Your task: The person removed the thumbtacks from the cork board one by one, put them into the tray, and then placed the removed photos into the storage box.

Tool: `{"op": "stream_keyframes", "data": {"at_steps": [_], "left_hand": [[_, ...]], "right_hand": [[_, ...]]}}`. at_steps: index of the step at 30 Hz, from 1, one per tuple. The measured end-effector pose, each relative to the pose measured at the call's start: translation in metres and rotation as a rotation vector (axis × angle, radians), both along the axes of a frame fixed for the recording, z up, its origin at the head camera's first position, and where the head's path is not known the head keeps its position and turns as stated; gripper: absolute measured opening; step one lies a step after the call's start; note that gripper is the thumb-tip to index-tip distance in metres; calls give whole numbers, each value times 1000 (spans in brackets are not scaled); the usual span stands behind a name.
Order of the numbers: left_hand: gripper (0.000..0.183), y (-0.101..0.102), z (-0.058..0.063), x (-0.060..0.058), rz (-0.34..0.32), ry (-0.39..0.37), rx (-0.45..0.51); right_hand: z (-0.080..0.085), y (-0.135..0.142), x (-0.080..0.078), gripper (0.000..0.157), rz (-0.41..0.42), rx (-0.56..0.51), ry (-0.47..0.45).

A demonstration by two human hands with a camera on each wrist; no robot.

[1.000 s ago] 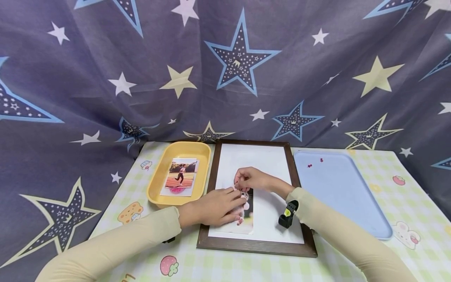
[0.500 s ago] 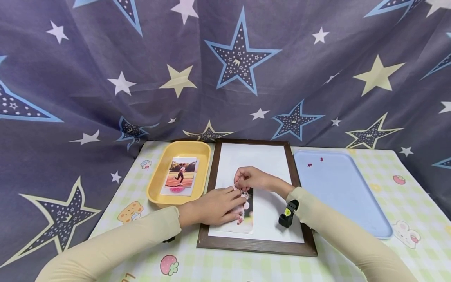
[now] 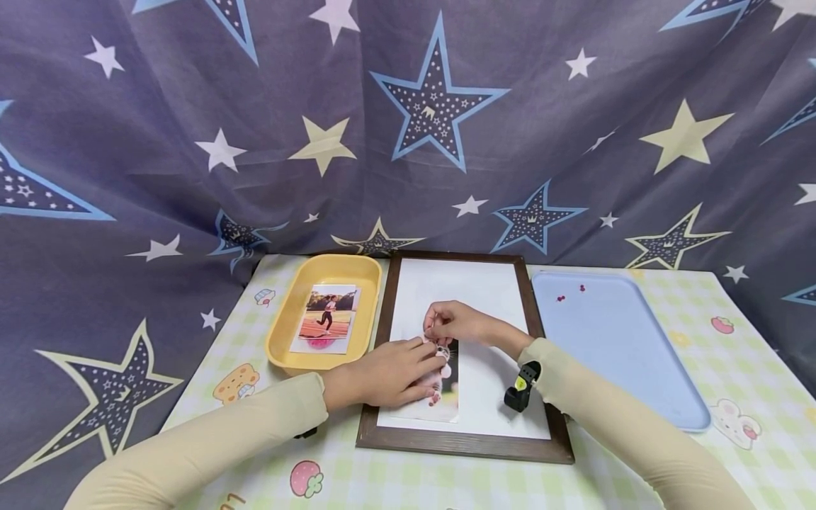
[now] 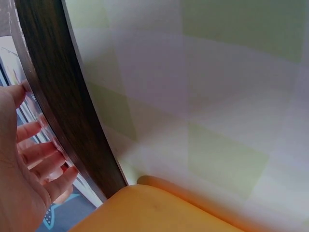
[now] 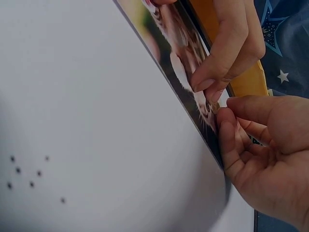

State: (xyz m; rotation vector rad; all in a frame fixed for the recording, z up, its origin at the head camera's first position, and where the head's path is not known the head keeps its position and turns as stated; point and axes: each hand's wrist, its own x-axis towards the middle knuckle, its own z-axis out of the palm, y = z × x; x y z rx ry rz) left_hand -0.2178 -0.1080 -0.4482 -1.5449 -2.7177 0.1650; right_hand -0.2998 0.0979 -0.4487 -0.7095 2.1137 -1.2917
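On the white board (image 3: 491, 382) with a dark brown frame (image 3: 465, 445) lies a photo of a striped, whiskered animal (image 3: 450, 397). My left hand (image 3: 397, 373) rests over its left part, fingers spread out and pressing it to the board. The thumb and forefinger of my right hand (image 3: 451, 322) pinch together at the photo's top end. Whatever small thing sits between them is hidden; I cannot tell it for certain, though it is push-pin sized. In the right wrist view the right hand (image 5: 270, 140) almost touches the fingertips of the left hand (image 5: 231, 43).
Left of the frame stands a yellow tray (image 3: 280, 340) holding photos, a runner photo (image 3: 328, 313) on top. A light blue tray (image 3: 618, 347) at the right carries red push pins (image 3: 561, 299). Several small dark holes (image 5: 32, 184) mark the board. A checked cloth (image 3: 382, 489) covers the table.
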Motion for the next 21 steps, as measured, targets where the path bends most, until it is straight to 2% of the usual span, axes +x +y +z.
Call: {"op": "stream_keyframes", "data": {"at_steps": [7, 14, 21], "left_hand": [[58, 0, 1, 0, 2, -4, -1], [58, 0, 2, 1, 2, -4, -4], [58, 1, 2, 1, 6, -10, -5]], "right_hand": [[0, 2, 0, 5, 30, -26, 12], [0, 0, 0, 10, -12, -1, -8], [0, 0, 0, 9, -5, 4, 7]]}}
